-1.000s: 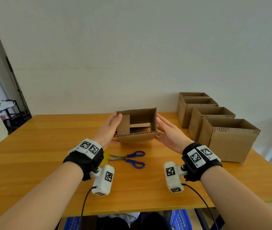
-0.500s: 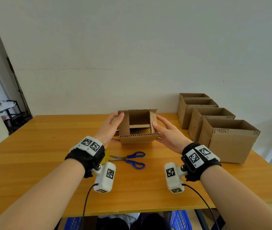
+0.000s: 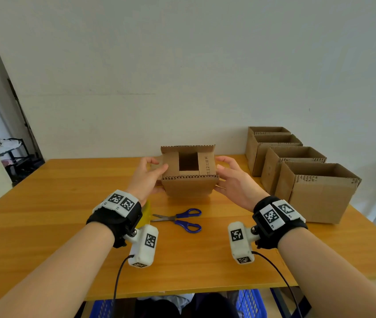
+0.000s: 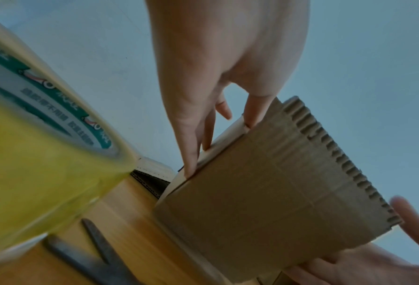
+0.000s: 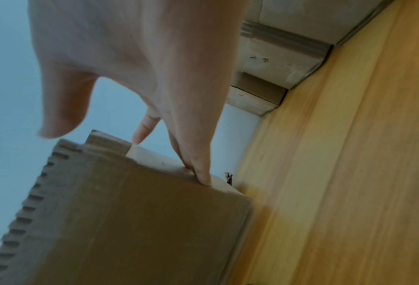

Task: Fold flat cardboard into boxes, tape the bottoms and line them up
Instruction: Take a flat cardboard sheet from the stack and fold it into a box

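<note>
Head view: left hand (image 3: 146,177) and right hand (image 3: 235,180) clamp a small cardboard box (image 3: 189,187) between them, one on each side wall, fingers fairly straight and pressing, not curled round anything. Left wrist view shows left fingertips (image 4: 191,165) on the box's side edge; right wrist view shows right fingertips (image 5: 203,177) on the opposite side edge, thumb off the cardboard. Box sits near the middle of the desk (image 3: 44,226), toward its far edge; cannot tell if its base touches the wood. Brown corrugated board, fluted cut edges along top of near and far flaps, both upright. Two short side flaps folded in flat, dark square gap between them; right flap has small printed text. Near wall plain, faint crease lines.

Blue-handled scissors (image 3: 182,220) lie on desk just toward the near edge from the box, blades pointing left. Yellow tape roll (image 3: 144,214) beside them, mostly hidden behind left wrist; green-white core label visible in left wrist view. Four finished open-top boxes (image 3: 315,191) in a row along the right edge of desk, touching or nearly so, running from the far right corner. Desk is orange-tan wood. Plain pale wall behind, dark doorway and rack far left, blue crates under desk near edge
</note>
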Demonstrator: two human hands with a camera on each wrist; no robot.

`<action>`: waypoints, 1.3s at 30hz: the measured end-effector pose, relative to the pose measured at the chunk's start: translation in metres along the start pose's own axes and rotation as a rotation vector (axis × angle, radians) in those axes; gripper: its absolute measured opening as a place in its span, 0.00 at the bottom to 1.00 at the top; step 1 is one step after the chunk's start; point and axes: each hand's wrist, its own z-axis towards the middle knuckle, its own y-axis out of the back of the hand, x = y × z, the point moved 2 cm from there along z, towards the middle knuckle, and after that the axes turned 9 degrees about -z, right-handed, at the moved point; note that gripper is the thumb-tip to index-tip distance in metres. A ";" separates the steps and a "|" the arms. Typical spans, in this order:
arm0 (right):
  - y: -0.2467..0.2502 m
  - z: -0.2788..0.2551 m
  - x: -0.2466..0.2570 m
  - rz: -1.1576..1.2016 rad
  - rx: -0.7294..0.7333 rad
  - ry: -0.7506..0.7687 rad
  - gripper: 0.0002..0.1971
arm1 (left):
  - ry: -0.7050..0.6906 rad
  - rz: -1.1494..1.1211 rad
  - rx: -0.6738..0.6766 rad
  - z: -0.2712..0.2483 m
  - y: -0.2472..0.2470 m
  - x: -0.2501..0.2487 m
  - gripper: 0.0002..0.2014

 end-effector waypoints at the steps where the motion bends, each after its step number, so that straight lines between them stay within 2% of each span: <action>1: 0.001 -0.001 -0.001 -0.003 0.034 0.006 0.25 | -0.008 0.009 -0.001 0.000 0.000 0.000 0.11; 5: 0.003 -0.001 -0.006 -0.036 0.156 0.007 0.21 | -0.035 0.041 0.035 -0.001 0.003 -0.003 0.07; 7: 0.004 -0.002 -0.006 -0.055 0.139 0.026 0.15 | -0.039 0.055 0.053 -0.002 0.003 -0.005 0.04; 9: 0.004 -0.003 -0.004 -0.092 0.104 0.041 0.14 | -0.032 0.064 0.063 -0.003 0.002 -0.006 0.04; 17: 0.000 0.002 -0.001 -0.174 -0.033 -0.002 0.33 | 0.024 0.000 0.115 -0.002 0.002 -0.005 0.11; 24: -0.002 0.005 0.002 -0.231 -0.064 -0.028 0.37 | 0.037 -0.025 0.133 -0.003 -0.001 -0.008 0.02; 28: -0.003 0.008 0.010 -0.272 -0.055 -0.060 0.38 | 0.021 0.047 0.131 0.003 0.002 -0.010 0.18; 30: -0.003 0.010 0.014 -0.309 -0.051 -0.073 0.39 | -0.006 0.079 0.166 0.003 0.001 -0.015 0.28; 32: -0.004 0.012 0.017 -0.349 -0.048 -0.078 0.39 | -0.039 0.152 0.220 0.003 -0.002 -0.021 0.32; 35: -0.006 0.014 0.022 -0.391 -0.052 -0.084 0.36 | -0.056 0.230 0.239 0.005 -0.004 -0.025 0.31; 39: -0.006 0.015 0.025 -0.418 -0.068 -0.084 0.27 | -0.050 0.251 0.200 0.007 -0.003 -0.029 0.23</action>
